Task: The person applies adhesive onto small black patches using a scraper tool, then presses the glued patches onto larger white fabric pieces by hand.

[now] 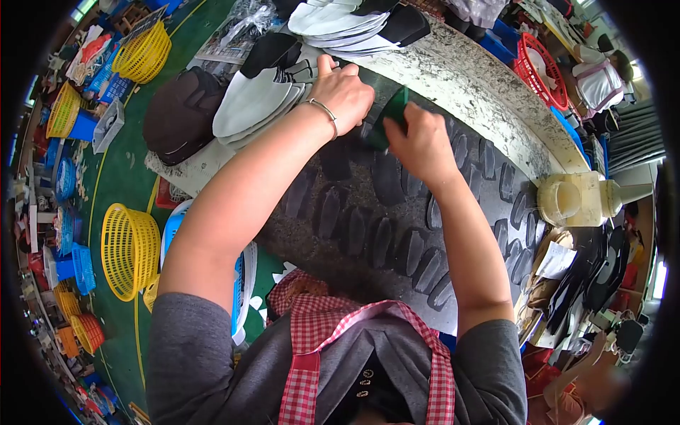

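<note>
My left hand (341, 98), with a bracelet at the wrist, is closed at the far side of the worktable, beside a stack of white fabric-like pieces (253, 108) with black parts. What its fingers hold, if anything, is hidden. To its right, my right hand (425, 145) grips a dark green flat piece (392, 115) between thumb and fingers, tilted above the tabletop. Below both hands, several small dark strip-like pieces (382, 237) lie in rows on the dark grey tabletop (297, 237).
A second stack of white pieces (333, 27) lies at the back, by a pale, stained ledge (467, 71). A dark cap-like item (183, 113) sits at the left. At the right stands a yellowish plastic container (577, 200). Yellow baskets (129, 251) are on the green floor.
</note>
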`<action>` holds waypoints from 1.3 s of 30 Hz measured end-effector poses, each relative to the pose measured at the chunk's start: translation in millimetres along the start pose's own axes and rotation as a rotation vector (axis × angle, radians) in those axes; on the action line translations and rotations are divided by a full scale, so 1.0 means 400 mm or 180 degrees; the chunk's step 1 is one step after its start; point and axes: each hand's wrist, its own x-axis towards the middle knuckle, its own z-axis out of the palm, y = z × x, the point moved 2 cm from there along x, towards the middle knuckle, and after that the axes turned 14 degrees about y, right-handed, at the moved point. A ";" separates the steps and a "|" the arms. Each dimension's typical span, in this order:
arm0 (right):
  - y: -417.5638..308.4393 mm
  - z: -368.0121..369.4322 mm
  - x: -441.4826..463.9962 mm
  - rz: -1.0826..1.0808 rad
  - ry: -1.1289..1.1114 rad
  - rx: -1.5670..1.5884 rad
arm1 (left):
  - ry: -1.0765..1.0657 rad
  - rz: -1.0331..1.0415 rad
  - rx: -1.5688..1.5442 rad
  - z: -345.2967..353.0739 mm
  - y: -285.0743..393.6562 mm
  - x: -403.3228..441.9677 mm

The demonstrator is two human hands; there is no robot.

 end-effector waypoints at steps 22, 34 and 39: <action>-0.020 -0.111 -0.119 -0.0232 0.0126 -0.0029 | 0.1149 0.0022 -0.0347 -0.003 0.055 -0.094; -0.053 -0.191 -0.172 -0.0386 -0.0504 -0.0232 | 0.0690 0.0288 -0.0677 -0.008 0.111 -0.180; -0.035 -0.303 -0.172 0.0786 0.0133 0.0553 | 0.1024 0.0222 -0.0812 -0.040 0.104 -0.186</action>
